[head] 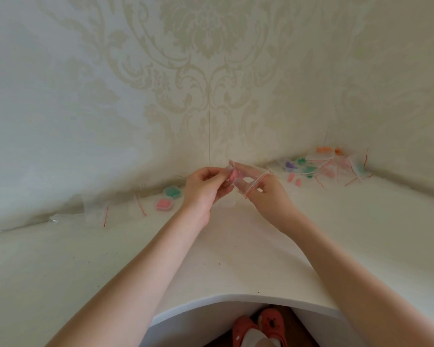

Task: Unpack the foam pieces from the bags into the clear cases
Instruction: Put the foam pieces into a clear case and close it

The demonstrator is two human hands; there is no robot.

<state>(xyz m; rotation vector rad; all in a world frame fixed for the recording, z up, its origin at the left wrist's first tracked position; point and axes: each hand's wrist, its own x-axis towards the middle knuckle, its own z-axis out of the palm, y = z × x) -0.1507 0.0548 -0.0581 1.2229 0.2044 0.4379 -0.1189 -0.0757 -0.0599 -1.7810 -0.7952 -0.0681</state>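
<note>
Two hands up over the white bench (236, 259), close together, both pinching. Left hand (203, 189) has curled fingers nipping a pink foam piece (233, 175) at the mouth of a small clear bag (248, 182); right hand (266, 194) grips that bag, its red zip strip looped across the fingers. Foam piece sits between the two hands, at the fingertips, held above the bench — can't tell if it is fully out of the bag.

Nearest the camera: two reddish slippers (259, 326) on the floor under the bench's curved cut-out.

Just under the hands, one clear case (227, 203) on the bench, partly hidden by the left hand.

Left of the hands, two filled clear cases side by side: pink case (164, 204) nearer, green case (172, 192) just behind it, near the wall. Further left, a scatter of flat empty bags (95, 212) with red strips — count unclear, at least two.

Right and farther back, two loose pink foam pieces (294, 179) on the bench, then a pile of bags (336, 166) in the corner holding purple, green, pink and orange foam; too tangled to count.

Behind everything: patterned wallpaper (211, 71). Nothing blocks the hands.
</note>
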